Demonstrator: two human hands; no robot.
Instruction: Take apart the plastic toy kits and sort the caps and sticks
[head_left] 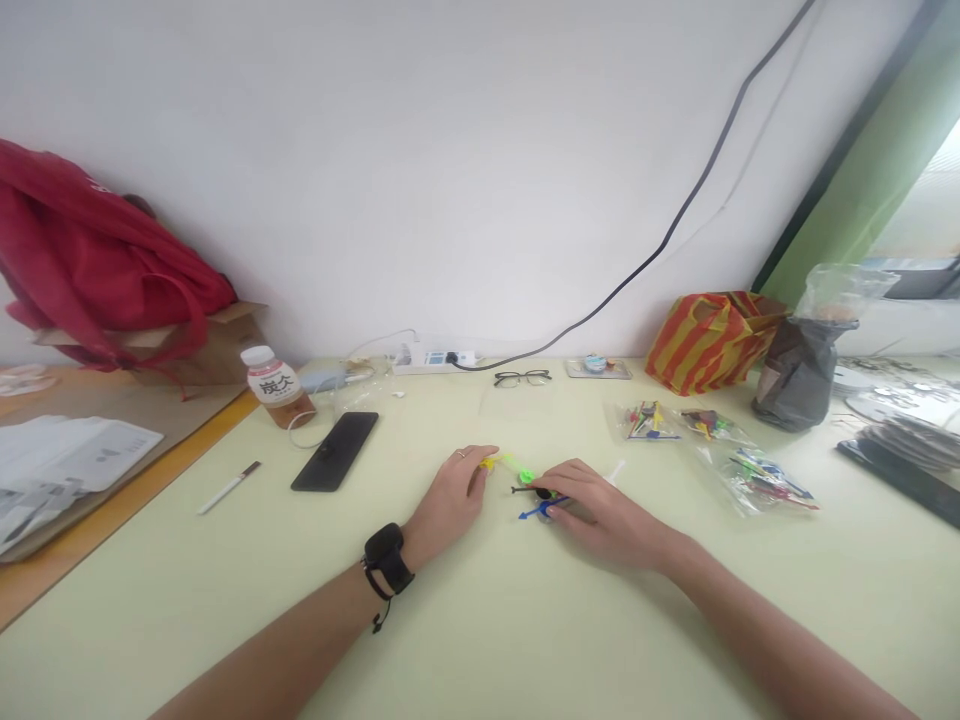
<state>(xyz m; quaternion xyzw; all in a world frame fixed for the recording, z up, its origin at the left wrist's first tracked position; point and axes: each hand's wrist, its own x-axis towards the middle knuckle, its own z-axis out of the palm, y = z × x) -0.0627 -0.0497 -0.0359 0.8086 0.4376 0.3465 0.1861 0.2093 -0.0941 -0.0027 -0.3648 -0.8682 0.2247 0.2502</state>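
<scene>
On the pale green table, my left hand [456, 490] has its fingertips closed on a small yellow plastic arrow [488, 463]. My right hand [589, 505] bends over a black plastic arrow [523, 490], its fingers closed at the hub and partly covering it. Just below lies a blue plastic arrow [532, 513], touching or close to my right thumb. Between the two hands sits a bright green arrow piece [526, 477]. A white arrow [616, 470] shows beyond my right fingers, its other end hidden.
Clear bags of coloured arrows [765, 478] lie to the right. On the left are a black phone [335, 452], a bottle [277, 388] and a white stick-like item [229, 488]. Eyeglasses [523, 378] and a power strip [431, 361] sit near the wall, with a striped bag [709, 340] farther right.
</scene>
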